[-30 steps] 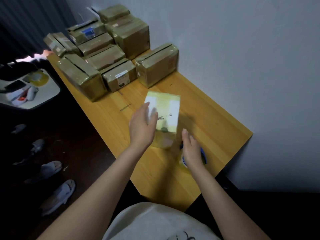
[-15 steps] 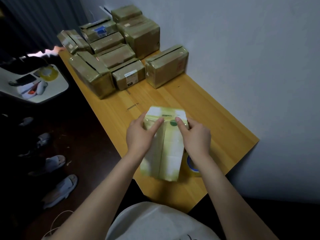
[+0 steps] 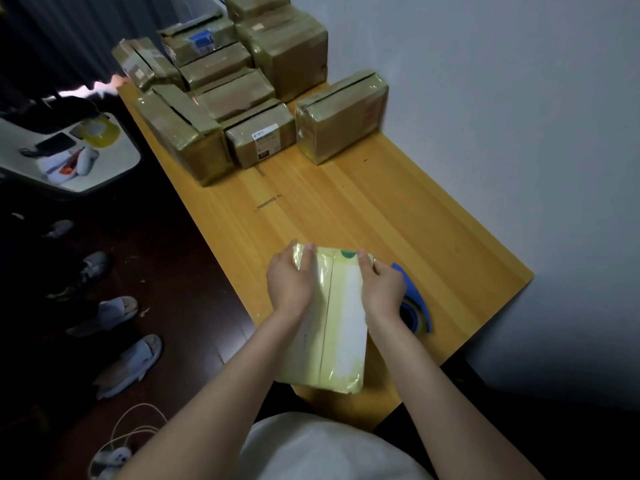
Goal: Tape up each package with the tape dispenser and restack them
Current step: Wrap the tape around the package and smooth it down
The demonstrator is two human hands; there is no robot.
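So the left hand (image 3: 289, 284) and right hand (image 3: 382, 289) each have a curled grip on the pale yellow tape-wrapped package (image 3: 341, 327) at the wooden tabletop's (image 3: 381, 209) near end, with the blue tape dispenser (image 3: 415, 306) just beside it.

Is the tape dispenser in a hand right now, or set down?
Set down: the tape dispenser lies on the table beside the right hand; that hand and the left hand both grip the yellow package.
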